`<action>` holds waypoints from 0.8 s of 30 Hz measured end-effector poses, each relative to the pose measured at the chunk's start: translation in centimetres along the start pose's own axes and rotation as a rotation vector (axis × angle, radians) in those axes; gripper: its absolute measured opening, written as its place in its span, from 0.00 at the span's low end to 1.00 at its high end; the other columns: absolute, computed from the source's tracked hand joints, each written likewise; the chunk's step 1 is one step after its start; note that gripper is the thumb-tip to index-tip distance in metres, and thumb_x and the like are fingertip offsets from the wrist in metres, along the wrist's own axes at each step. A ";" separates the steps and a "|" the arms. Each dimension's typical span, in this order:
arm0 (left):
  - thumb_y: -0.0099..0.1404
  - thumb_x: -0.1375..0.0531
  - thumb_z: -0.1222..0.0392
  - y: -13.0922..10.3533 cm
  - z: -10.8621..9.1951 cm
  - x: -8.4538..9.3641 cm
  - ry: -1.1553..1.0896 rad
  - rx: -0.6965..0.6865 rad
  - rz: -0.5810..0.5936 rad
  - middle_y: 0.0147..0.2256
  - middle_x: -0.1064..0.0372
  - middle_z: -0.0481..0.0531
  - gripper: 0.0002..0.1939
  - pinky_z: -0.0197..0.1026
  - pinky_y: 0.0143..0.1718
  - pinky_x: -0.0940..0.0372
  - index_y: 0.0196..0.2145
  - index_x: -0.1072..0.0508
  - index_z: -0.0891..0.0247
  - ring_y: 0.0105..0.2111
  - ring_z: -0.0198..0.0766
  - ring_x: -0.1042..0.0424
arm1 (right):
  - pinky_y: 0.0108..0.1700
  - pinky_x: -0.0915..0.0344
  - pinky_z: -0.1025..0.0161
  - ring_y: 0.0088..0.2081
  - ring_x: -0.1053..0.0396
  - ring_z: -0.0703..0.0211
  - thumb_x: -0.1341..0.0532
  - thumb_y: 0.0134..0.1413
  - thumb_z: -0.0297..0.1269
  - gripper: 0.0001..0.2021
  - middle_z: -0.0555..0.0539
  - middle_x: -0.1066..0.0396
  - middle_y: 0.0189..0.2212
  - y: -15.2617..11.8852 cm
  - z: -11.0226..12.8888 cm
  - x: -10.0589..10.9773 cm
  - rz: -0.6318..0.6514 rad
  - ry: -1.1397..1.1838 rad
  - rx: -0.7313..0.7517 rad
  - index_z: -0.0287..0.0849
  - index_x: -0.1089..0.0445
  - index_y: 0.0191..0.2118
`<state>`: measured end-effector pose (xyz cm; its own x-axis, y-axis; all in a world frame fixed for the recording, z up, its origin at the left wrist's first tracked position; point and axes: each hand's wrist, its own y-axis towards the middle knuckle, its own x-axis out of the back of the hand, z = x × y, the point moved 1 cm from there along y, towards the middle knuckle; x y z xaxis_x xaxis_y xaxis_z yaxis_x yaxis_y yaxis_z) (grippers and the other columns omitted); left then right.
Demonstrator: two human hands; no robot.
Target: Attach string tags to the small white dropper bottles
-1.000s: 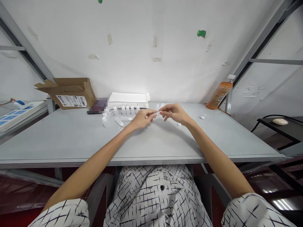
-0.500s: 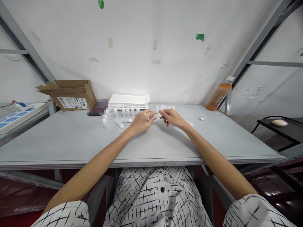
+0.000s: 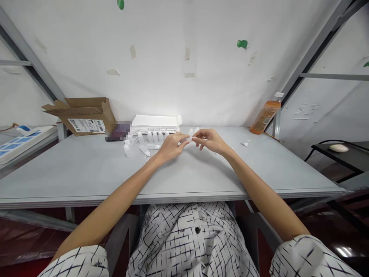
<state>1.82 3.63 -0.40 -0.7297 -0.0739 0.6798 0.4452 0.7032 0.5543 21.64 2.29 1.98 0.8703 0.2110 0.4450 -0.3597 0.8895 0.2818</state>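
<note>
Fingers on the left hand [image 3: 172,146] are nearly together, thumb and index leaving just a narrow gap with a small translucent piece [image 3: 186,139] pinched in it, too tiny to make out properly. Right hand [image 3: 211,141] has its fingertips bunched up close to that piece; honestly can't tell if they're gripping it or something of their own.

The piece is held up over the counter [image 3: 187,177], around mid-width and nearer the back edge than the front. Couple of upright little bottles [image 3: 190,132] sit just behind it. More small bottles [image 3: 155,136] line up left of the left hand, in front of a white stack [image 3: 155,121] at the back edge.

Room-wise, a broad strip of grey surface runs from the hands to the front edge. Off to the right there's a small white bit [image 3: 245,144], then an orange bottle [image 3: 264,117] near the back right corner. Cardboard box [image 3: 86,115] sits near the back left corner.
</note>
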 end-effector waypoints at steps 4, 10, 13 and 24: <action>0.68 0.42 0.59 0.0 0.1 0.0 -0.033 0.002 0.006 0.40 0.25 0.56 0.14 0.38 0.34 0.32 0.47 0.22 0.64 0.31 0.35 0.30 | 0.25 0.30 0.66 0.28 0.30 0.60 0.35 0.54 0.58 0.23 0.46 0.30 0.25 0.2 -0.6 -0.3 -0.005 -0.067 -0.001 0.38 0.28 0.30; 0.68 0.42 0.58 -0.2 0.2 -0.2 0.009 -0.049 -0.032 0.40 0.25 0.56 0.13 0.39 0.35 0.31 0.46 0.22 0.63 0.33 0.37 0.29 | 0.25 0.35 0.65 0.26 0.31 0.61 0.43 0.59 0.63 0.28 0.46 0.32 0.25 0.5 -1.3 -0.8 -0.006 -0.164 0.006 0.40 0.37 0.24; 0.68 0.42 0.57 -0.2 0.1 -0.3 -0.004 -0.050 -0.043 0.42 0.25 0.57 0.13 0.40 0.37 0.31 0.47 0.22 0.63 0.37 0.39 0.28 | 0.30 0.34 0.64 0.26 0.31 0.62 0.46 0.61 0.63 0.29 0.46 0.31 0.26 0.5 -1.3 -0.6 -0.021 -0.186 0.004 0.40 0.37 0.23; 0.72 0.49 0.54 0.1 -0.2 0.0 -0.022 -0.003 0.097 0.41 0.28 0.56 0.18 0.42 0.40 0.35 0.49 0.25 0.65 0.35 0.38 0.31 | 0.31 0.36 0.64 0.27 0.28 0.61 0.41 0.61 0.56 0.21 0.47 0.29 0.29 0.0 0.0 -0.5 -0.021 -0.180 0.063 0.40 0.31 0.32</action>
<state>1.94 3.53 -0.28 -0.6939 0.0097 0.7200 0.5160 0.7040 0.4879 21.24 2.21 1.74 0.8059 0.1118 0.5814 -0.3673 0.8646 0.3428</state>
